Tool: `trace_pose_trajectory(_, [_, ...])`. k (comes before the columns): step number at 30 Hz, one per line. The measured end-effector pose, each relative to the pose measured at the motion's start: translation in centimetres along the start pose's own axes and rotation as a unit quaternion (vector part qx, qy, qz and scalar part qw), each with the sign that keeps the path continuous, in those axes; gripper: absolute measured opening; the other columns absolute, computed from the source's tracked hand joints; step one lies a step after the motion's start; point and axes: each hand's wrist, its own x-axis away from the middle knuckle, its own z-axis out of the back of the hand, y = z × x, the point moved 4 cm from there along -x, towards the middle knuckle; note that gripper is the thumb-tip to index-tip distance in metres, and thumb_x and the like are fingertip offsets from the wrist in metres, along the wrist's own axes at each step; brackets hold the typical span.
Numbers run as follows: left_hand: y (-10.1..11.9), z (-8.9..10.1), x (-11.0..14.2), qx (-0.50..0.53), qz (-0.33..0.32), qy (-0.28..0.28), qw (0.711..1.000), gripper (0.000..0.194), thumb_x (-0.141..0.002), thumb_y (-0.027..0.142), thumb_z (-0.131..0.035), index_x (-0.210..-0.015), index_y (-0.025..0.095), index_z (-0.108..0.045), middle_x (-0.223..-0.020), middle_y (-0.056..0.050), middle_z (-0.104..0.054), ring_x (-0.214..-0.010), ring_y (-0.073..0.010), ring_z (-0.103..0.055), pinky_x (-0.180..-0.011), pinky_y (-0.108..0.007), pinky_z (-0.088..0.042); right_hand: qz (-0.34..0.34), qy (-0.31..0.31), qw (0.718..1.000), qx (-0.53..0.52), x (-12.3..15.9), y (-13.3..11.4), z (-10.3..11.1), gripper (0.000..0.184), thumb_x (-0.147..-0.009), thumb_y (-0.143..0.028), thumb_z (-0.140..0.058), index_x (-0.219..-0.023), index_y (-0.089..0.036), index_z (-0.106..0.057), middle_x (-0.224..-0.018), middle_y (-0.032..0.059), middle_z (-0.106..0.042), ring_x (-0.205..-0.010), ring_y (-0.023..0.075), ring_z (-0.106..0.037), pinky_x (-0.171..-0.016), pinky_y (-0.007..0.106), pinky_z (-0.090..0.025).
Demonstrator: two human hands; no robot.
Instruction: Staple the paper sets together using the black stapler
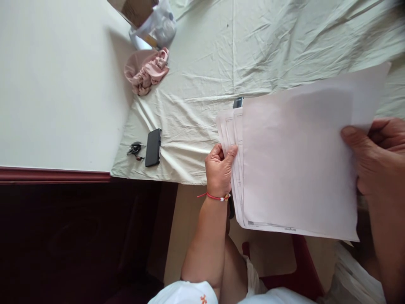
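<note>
We hold the stack of papers [297, 160] between our two hands, spanning the near edge of the pale cloth [196, 88]. Our left hand [220, 169] pinches its left edge, thumb on top, where the page edges fan out; our right hand [381, 156] grips the right edge, thumb on the plain upper face. Wrinkled cloth stretches between our left hand and the flat black device [153, 147], and more widely beyond the papers; the pink fabric [147, 74] lies beside the wall [57, 84].
</note>
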Motion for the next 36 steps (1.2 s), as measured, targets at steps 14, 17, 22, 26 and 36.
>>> trace_pose_trajectory(14, [0.03, -0.47, 0.75, -0.046, 0.033, -0.067, 0.996, 0.031, -0.077, 0.042, -0.083, -0.099, 0.021, -0.077, -0.103, -0.007, -0.080, -0.094, -0.0216, -0.074, -0.087, -0.035, -0.057, -0.004, -0.015, 1.000, 0.016, 0.07, 0.02, -0.06, 0.031, -0.072, -0.041, -0.082, -0.093, -0.019, -0.077, -0.064, 0.0011, -0.053, -0.052, 0.0063, -0.045, -0.044, 0.019, -0.040])
trace_pose_trajectory(17, [0.05, -0.42, 0.74, -0.028, 0.045, -0.065, 0.996, 0.028, -0.076, 0.040, -0.084, -0.096, 0.021, -0.078, -0.101, -0.006, -0.080, -0.092, -0.0219, -0.075, -0.086, -0.037, -0.058, 0.002, -0.008, 1.000, 0.027, 0.05, -0.07, 0.12, 0.031, -0.074, -0.043, -0.080, -0.094, -0.019, -0.077, -0.059, 0.0003, -0.047, -0.053, 0.0066, -0.045, -0.045, 0.019, -0.040])
trace_pose_trajectory(22, [0.20, -0.52, 0.67, -0.006, 0.048, -0.071, 0.996, 0.028, -0.078, 0.041, -0.082, -0.098, 0.021, -0.077, -0.097, -0.005, -0.081, -0.090, -0.0209, -0.075, -0.089, -0.037, -0.059, -0.004, 0.015, 1.000, 0.019, 0.02, -0.37, 0.40, 0.032, -0.075, -0.043, -0.080, -0.095, -0.018, -0.076, -0.058, 0.0001, -0.045, -0.051, 0.0064, -0.041, -0.041, 0.019, -0.033])
trace_pose_trajectory(26, [0.23, -0.55, 0.67, -0.002, 0.049, -0.075, 0.996, 0.028, -0.079, 0.043, -0.080, -0.097, 0.021, -0.077, -0.097, -0.006, -0.081, -0.095, -0.0216, -0.075, -0.091, -0.036, -0.058, 0.013, 0.000, 1.000, 0.027, 0.12, -0.57, 0.38, 0.029, -0.074, -0.042, -0.081, -0.091, -0.019, -0.076, -0.058, 0.0004, -0.045, -0.057, 0.0071, -0.046, -0.048, 0.018, -0.039])
trace_pose_trajectory(36, [-0.02, -0.55, 0.60, -0.016, 0.042, -0.065, 0.997, 0.033, -0.085, 0.051, -0.073, -0.088, 0.019, -0.074, -0.086, -0.003, -0.077, -0.083, -0.0160, -0.072, -0.083, -0.030, -0.056, 0.064, -0.004, 0.996, 0.062, 0.75, 0.06, -0.15, 0.032, -0.076, -0.046, -0.080, -0.095, -0.021, -0.079, -0.077, 0.0009, -0.065, -0.062, 0.0041, -0.049, -0.053, 0.016, -0.038])
